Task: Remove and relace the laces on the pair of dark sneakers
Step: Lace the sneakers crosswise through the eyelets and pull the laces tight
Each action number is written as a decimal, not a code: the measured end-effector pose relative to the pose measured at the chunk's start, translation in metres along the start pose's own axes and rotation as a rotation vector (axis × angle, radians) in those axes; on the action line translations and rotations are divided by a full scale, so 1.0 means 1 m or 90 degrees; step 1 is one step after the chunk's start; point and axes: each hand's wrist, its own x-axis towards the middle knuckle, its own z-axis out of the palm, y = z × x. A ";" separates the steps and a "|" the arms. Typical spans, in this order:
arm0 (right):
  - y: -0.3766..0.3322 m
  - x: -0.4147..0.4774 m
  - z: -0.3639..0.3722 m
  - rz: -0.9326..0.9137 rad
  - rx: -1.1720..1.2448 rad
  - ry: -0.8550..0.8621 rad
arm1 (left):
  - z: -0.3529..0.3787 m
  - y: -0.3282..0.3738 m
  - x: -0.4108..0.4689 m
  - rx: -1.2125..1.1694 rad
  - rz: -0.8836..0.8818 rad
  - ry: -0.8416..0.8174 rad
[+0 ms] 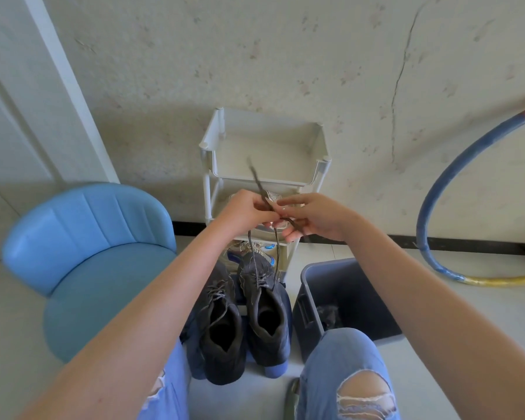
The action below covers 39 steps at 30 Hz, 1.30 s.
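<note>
Left hand (pixel 246 212), right hand (pixel 315 219) on lace (pixel 257 180)

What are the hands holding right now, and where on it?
The left hand and right hand pinch the lace near its ends, raised above the right sneaker.

Bare forearms, ripped blue jeans (pixel 346 377)

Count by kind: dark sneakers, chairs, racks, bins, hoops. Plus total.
Dark sneakers: 2
Blue chair: 1
White rack: 1
Grey bin: 1
Hoop: 1
Total: 6
</note>
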 end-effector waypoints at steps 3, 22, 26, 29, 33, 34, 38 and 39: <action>0.004 0.006 -0.003 -0.026 -0.224 0.067 | -0.002 0.000 -0.002 0.160 0.087 0.008; 0.059 0.027 -0.020 -0.089 0.154 0.195 | 0.017 -0.056 -0.019 -0.307 0.034 0.209; 0.090 0.029 -0.011 -0.031 0.541 0.213 | 0.028 -0.081 -0.027 -0.576 -0.088 0.252; 0.106 0.036 -0.016 0.023 0.808 0.352 | 0.020 -0.101 -0.024 -0.716 -0.198 0.349; 0.119 0.038 -0.029 0.099 0.659 0.431 | 0.012 -0.125 -0.023 -0.483 -0.203 0.404; 0.123 0.039 -0.033 0.105 0.563 0.461 | 0.009 -0.132 -0.022 -0.439 -0.204 0.419; 0.139 0.040 -0.049 0.096 0.282 0.539 | -0.010 -0.165 -0.021 -0.300 -0.209 0.438; 0.146 0.041 -0.054 0.092 0.207 0.551 | -0.011 -0.172 -0.022 -0.292 -0.215 0.437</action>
